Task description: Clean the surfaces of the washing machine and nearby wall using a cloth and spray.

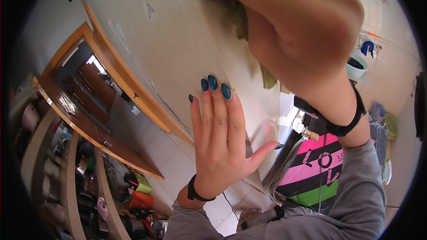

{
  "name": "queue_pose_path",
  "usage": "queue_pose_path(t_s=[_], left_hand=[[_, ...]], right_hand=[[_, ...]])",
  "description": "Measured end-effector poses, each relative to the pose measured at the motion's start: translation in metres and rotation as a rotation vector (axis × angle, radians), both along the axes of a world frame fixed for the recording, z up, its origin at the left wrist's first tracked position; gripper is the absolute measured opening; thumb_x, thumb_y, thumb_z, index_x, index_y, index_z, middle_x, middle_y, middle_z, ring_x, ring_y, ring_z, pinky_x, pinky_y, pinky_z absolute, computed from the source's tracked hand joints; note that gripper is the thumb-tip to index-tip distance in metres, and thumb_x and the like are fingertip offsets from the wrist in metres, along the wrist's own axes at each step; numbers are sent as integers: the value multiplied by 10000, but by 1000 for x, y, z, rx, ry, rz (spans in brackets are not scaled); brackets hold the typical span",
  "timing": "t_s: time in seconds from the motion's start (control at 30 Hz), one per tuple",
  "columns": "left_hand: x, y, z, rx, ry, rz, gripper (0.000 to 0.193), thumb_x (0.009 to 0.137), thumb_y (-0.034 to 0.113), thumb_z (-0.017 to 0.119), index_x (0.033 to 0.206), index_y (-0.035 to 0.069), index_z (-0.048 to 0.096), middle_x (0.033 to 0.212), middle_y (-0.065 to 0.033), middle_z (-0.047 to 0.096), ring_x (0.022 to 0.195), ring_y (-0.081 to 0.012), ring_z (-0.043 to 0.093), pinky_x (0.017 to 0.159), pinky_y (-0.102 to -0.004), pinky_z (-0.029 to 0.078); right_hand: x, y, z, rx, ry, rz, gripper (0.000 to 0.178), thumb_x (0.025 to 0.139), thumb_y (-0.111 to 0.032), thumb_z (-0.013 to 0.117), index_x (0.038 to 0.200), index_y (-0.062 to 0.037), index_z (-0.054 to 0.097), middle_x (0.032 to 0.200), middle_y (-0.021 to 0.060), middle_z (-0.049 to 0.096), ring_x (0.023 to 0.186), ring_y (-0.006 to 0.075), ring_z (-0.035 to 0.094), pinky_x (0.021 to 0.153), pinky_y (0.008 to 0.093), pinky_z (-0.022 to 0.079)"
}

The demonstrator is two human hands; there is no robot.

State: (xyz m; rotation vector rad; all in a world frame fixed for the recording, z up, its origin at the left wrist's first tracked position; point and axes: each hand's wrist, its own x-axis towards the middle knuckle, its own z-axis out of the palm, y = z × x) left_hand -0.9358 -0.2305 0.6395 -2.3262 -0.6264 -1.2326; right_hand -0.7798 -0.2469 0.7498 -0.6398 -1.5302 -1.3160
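Note:
My left hand (219,140) is open, fingers extended and thumb out to the side. It lies against or just in front of a pale, upright panel (178,40) with chipped patches. Higher up, my right hand (298,31) reaches across close to the camera, slightly blurred. An olive-green cloth (268,79) is bunched beneath it on the panel, with one end hanging down below the wrist. The right fingers curl over the cloth near the top edge of the view, partly cut off there. Dark bands circle both wrists.
To the left, an orange-framed doorway (89,31) has its brown door (73,111) open. Shelves (71,182) of shoes and bags stand below it. On the right are a metal valve (304,131), a striped pink, black and green bag (311,164) and a pale basin (358,69).

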Motion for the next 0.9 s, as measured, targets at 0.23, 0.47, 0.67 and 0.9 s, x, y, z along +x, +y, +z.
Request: queue_pose_path(t_s=[0.23,0.47,0.67,0.9], left_hand=[[-4,7,-4,6,-13,-73,972,651,475,729,1304,-141,356,1336,-335,371,1268,-468,349,994,-628,244],[-9,4,-4,3,-4,-52,1049,613,480,768,1318,-150,312,1340,-335,356,1262,-496,324,1010,-593,253],[-1,0,-1,-43,-28,-72,997,632,472,746,1320,-127,343,1356,-327,352,1273,-464,344,1004,-614,234],[-2,3,-3,-39,-43,-81,987,647,468,746,1322,-126,339,1345,-345,349,1265,-470,348,1004,-607,243]], right_hand=[[3,1,-30,-89,46,110,293,631,110,555,877,19,686,813,143,680,584,214,643,531,255,495],[-1,-4,-25,-97,-1,102,250,648,73,571,855,-3,689,763,119,668,564,193,599,515,266,460],[14,-3,-9,-81,-96,105,251,628,81,565,837,1,678,794,125,657,636,243,597,572,288,469],[15,2,-11,-160,-36,254,288,599,104,557,839,2,680,787,106,641,673,254,553,644,310,458]])
